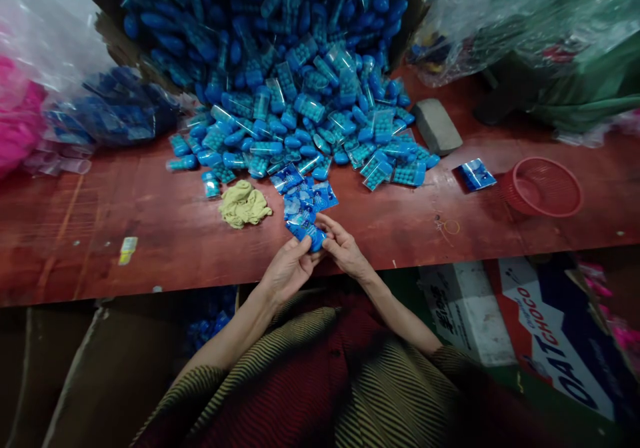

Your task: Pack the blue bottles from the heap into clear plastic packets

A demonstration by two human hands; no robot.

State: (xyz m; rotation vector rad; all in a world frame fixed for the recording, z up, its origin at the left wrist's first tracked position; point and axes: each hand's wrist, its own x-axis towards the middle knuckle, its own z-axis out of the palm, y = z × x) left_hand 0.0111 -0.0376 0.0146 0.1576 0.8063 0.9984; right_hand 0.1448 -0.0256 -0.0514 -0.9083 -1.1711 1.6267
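By the tabletop's (165, 235) front edge: blue packet (313, 235), held

Your left hand (286, 271) and right hand (351, 259) pinch its sides; likely light, soft, slick, so hold the rims. Tight room between yellow cloth (244, 205) and blue pile (309, 109); more toward the red basket (525, 198).

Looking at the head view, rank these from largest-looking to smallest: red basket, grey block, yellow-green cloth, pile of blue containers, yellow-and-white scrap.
Pile of blue containers
Red basket
Grey block and yellow-green cloth: too alike to rank
Yellow-and-white scrap
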